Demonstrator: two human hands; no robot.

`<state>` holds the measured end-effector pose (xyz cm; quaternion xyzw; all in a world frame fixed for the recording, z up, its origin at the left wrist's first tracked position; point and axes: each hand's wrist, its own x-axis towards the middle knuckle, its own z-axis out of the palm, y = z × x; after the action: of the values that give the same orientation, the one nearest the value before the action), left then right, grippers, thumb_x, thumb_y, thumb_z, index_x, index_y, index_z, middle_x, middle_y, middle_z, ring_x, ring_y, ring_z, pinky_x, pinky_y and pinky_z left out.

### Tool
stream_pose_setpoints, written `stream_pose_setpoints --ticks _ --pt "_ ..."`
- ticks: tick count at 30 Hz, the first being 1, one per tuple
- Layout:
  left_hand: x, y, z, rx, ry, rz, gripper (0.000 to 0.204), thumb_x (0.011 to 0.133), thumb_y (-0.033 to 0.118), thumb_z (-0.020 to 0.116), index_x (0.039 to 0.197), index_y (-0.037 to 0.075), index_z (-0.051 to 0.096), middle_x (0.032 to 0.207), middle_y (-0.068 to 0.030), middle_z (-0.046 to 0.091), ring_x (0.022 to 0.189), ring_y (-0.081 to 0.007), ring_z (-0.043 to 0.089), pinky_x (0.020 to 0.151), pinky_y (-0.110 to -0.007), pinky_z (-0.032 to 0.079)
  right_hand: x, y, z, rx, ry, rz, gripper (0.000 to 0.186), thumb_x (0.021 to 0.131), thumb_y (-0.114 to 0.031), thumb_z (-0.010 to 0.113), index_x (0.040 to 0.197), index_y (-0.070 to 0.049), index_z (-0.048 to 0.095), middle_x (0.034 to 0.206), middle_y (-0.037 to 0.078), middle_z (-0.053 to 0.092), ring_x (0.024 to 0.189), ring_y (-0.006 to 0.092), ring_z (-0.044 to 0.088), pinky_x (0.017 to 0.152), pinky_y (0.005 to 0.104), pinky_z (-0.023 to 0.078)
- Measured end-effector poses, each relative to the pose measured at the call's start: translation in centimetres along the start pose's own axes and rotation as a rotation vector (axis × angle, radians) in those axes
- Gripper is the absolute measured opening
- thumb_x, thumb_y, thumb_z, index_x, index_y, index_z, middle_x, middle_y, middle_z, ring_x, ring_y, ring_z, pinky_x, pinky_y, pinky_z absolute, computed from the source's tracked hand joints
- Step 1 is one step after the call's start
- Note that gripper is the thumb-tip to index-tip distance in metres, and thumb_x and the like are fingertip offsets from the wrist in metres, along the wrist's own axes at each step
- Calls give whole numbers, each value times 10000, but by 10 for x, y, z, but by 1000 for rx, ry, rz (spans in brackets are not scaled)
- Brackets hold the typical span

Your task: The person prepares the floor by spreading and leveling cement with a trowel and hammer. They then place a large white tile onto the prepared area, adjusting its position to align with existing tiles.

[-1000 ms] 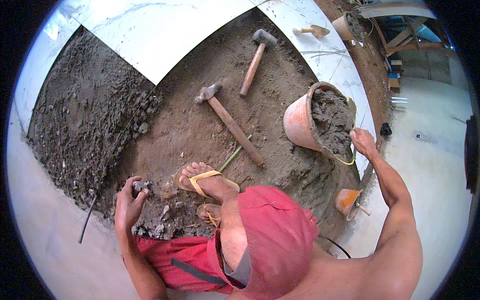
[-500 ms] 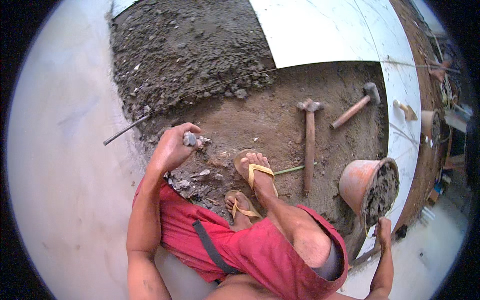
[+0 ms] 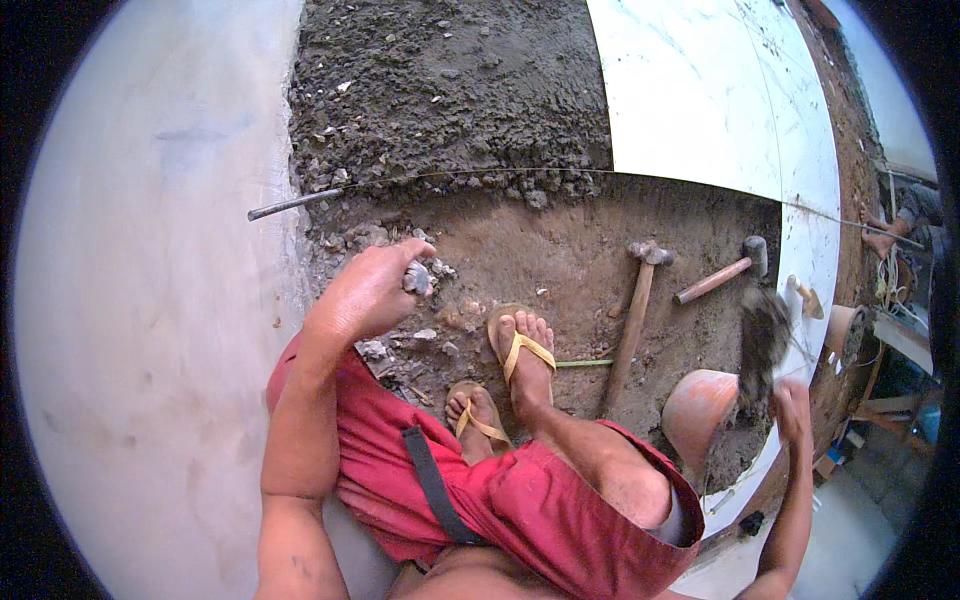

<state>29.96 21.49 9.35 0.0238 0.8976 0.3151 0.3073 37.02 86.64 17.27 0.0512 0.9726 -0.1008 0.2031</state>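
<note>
One small grey stone (image 3: 416,278), perhaps rough, in left hand (image 3: 368,292).

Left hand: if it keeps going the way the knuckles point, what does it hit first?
The left hand, closed on a small grey stone, points up and right. First in that line is probably the loose rubble just beyond it, then the taut string and the dark mortar bed. Depth is unclear.

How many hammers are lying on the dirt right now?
2. A wooden-handled hammer lies just right of the sandalled foot; a mallet-type hammer lies farther right, near the white sheet. Others may be hidden behind the orange bucket.
</note>
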Motion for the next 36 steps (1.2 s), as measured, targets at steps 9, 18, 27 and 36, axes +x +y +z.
stream_pose_setpoints --ticks 9,18,27,36 --pt "3 -8 6 29 -4 0 407 766 127 670 1156 81 562 1031 -194 638 968 -378 601 834 -415 474 253 -283 61 -201 182 -724 350 889 -385 503 830 -48 577 777 163 600 762 375 597 697 455 469" --pt "-1 3 -1 24 24 -34 402 739 81 634 1134 46 569 978 -229 635 951 -385 602 829 -438 471 276 -359 40 -206 -103 -580 439 918 -371 441 835 20 623 887 253 627 873 410 602 813 481 448" --pt "2 -4 -4 65 43 -26 431 747 102 683 1160 74 564 963 -214 642 897 -375 621 788 -418 478 264 -290 54 -390 -249 -424 409 880 -358 461 846 3 650 858 225 653 824 393 638 756 489 493" --pt "-2 -7 7 61 -12 -17 416 774 143 691 1161 69 560 1024 -194 641 938 -361 619 814 -403 478 271 -326 40 45 -409 -136 333 927 -332 438 804 -70 602 588 -2 504 492 112 494 441 297 422"
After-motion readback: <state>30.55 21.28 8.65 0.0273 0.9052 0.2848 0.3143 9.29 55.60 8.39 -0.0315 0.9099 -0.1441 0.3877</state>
